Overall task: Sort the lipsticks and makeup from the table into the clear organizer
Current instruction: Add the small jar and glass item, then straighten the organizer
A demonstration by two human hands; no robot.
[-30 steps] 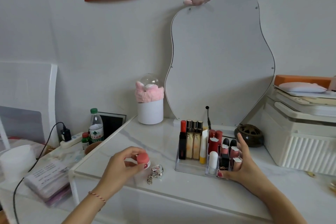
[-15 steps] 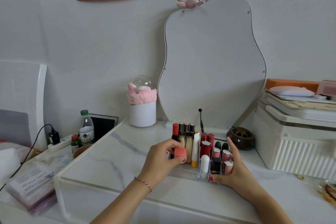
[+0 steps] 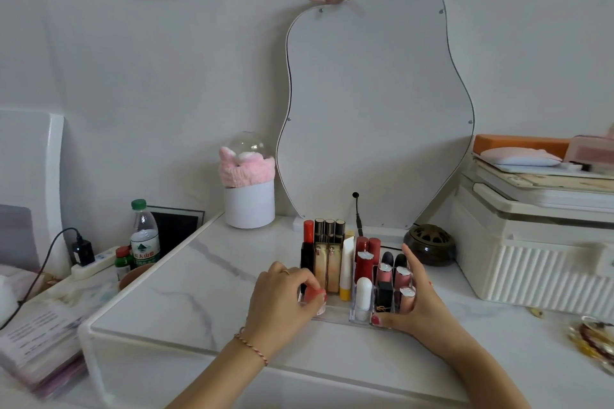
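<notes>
A clear organizer [image 3: 335,312] stands on the marble table in front of the mirror, filled with several upright lipsticks and tubes. My left hand [image 3: 282,299] grips a small pink-lidded jar [image 3: 314,296] and holds it low at the organizer's front left compartment. My right hand [image 3: 415,305] is cupped round the organizer's right side, thumb at its front corner and fingers up beside the pink lipsticks [image 3: 400,279]. A yellow-capped white tube [image 3: 346,267] and gold tubes [image 3: 327,257] stand in the back row.
A pear-shaped mirror [image 3: 375,103] leans behind the organizer. A white cup with a pink headband [image 3: 249,196] stands at back left, a dark round burner [image 3: 430,244] at back right, a white ribbed box [image 3: 538,262] at the right. A water bottle [image 3: 144,236] stands on the lower left shelf.
My left hand carried the pink-lidded jar from the table's left over to the organizer and lowered it at the front left compartment. My right hand stayed on the organizer's right side.
</notes>
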